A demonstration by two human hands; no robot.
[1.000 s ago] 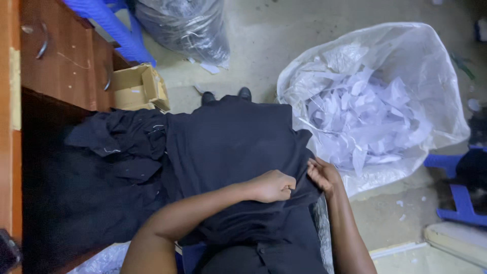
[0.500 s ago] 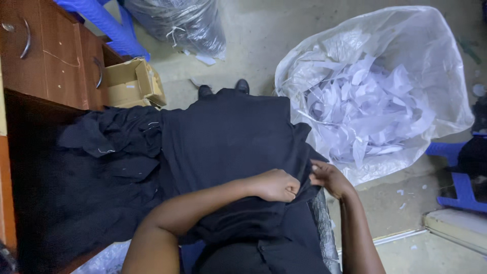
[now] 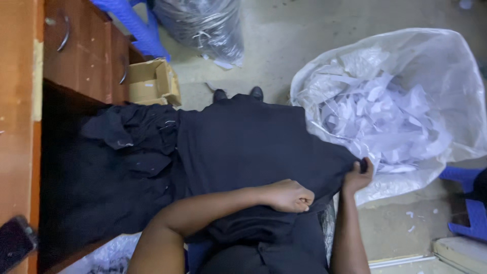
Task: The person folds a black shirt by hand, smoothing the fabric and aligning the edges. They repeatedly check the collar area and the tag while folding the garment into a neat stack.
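A black cloth [image 3: 243, 147] lies spread over my lap, reaching down to my black shoes [image 3: 238, 94]. My left hand [image 3: 291, 196] is closed in a fist on the cloth near its near edge. My right hand [image 3: 357, 176] pinches the cloth's right corner and holds it out to the side, close to a big clear plastic bag [image 3: 446, 76]. More black cloth [image 3: 116, 162] is heaped at my left, under a wooden desk.
The clear bag at right is full of white paper scraps [image 3: 375, 122]. A wooden desk with drawers [image 3: 81, 56] stands at left, a cardboard box [image 3: 152, 82] beside it. A dark tied plastic bag [image 3: 203, 25] and blue stool legs [image 3: 137, 25] stand behind. Another blue stool [image 3: 469, 208] is at right.
My right hand has moved out to the right with the cloth's corner, pulling that edge taut. My left hand stays closed on the cloth in about the same spot.
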